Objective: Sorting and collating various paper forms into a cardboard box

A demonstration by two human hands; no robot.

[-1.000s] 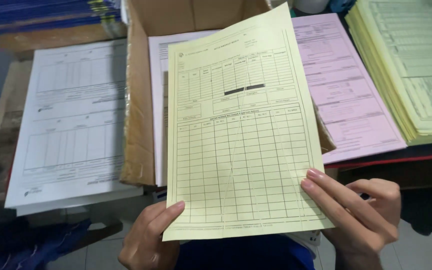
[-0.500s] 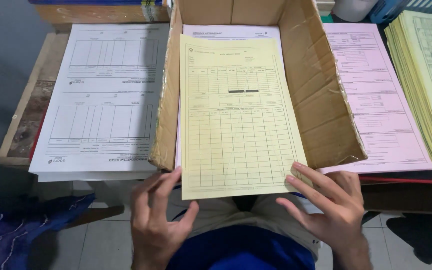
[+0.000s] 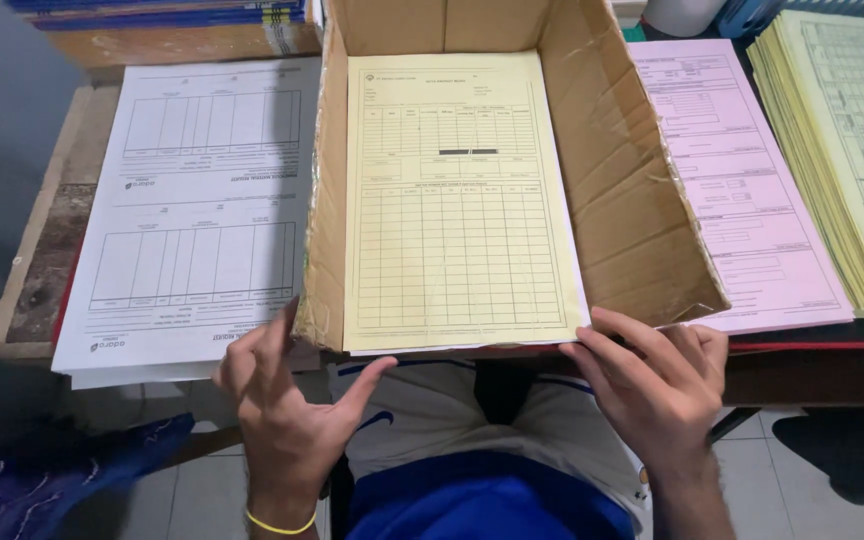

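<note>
Yellow form (image 3: 457,200): now flat inside box (image 3: 632,200), earlier overhanging | left hand (image 3: 287,420), right hand (image 3: 657,385): grip spread, at box front | white stack (image 3: 187,210) left of box; pink stack (image 3: 742,190) right.

office/print room | form stacks (image 3: 182,210) | cardboard box (image 3: 632,200) | wooden table (image 3: 42,250)

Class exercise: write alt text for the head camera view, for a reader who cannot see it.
A yellow form lies flat inside an open cardboard box, with the person's left hand and right hand open at its near edge. A white stack lies left of the box; a pink stack lies right.
</note>
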